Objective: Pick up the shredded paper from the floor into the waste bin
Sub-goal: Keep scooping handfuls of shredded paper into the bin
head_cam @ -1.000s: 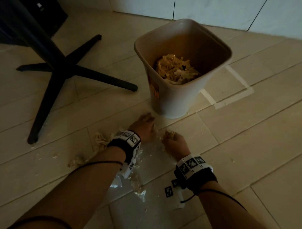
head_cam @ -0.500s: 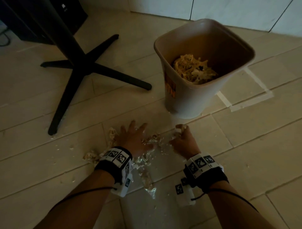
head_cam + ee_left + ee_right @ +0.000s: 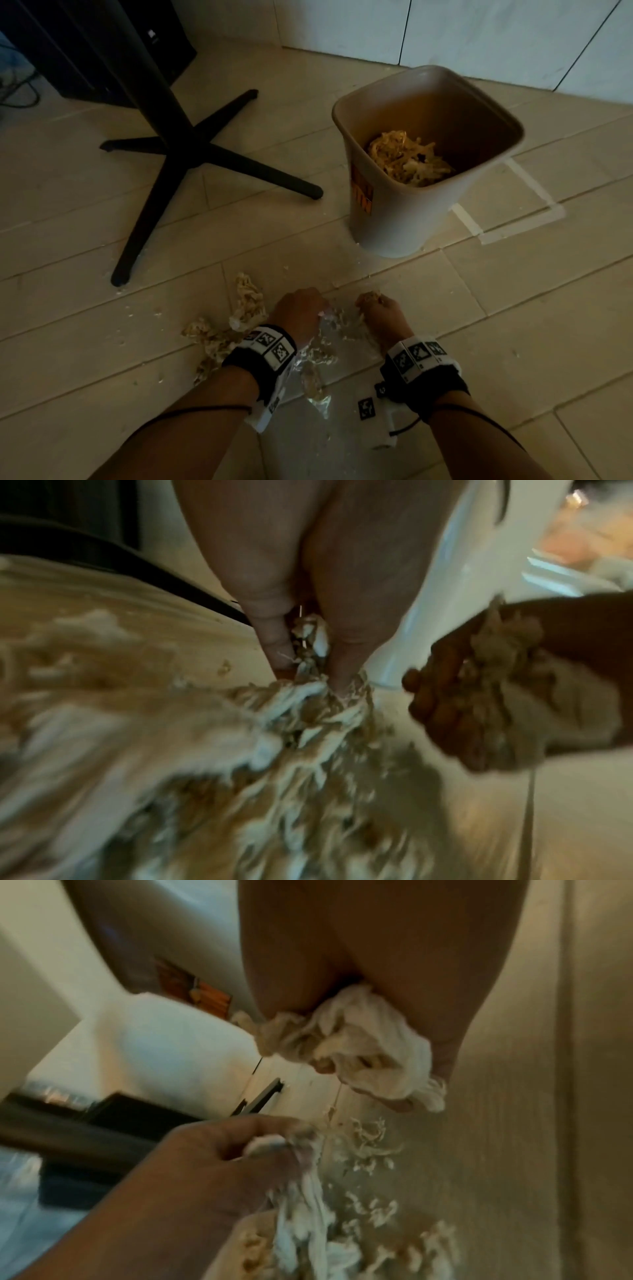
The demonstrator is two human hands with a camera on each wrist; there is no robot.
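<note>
Shredded paper (image 3: 246,305) lies in pale clumps on the tiled floor, left of and below my hands. My left hand (image 3: 301,313) is low on the floor with its fingers curled round a bunch of shreds (image 3: 308,696). My right hand (image 3: 373,306) grips a crumpled wad of shredded paper (image 3: 356,1047). Loose strands (image 3: 366,1139) trail between the two hands. The beige waste bin (image 3: 404,219) stands upright ahead and to the right, with shredded paper (image 3: 407,157) inside.
A black pedestal with four flat legs (image 3: 191,150) stands to the left of the bin. A dark box (image 3: 113,48) sits at the back left. White tape marks (image 3: 486,229) lie on the floor right of the bin. A white wall (image 3: 479,34) runs behind.
My left hand's spread fingers have curled round shreds and drawn back toward me. The right hand keeps its wad. The view has pulled back from the bin.
</note>
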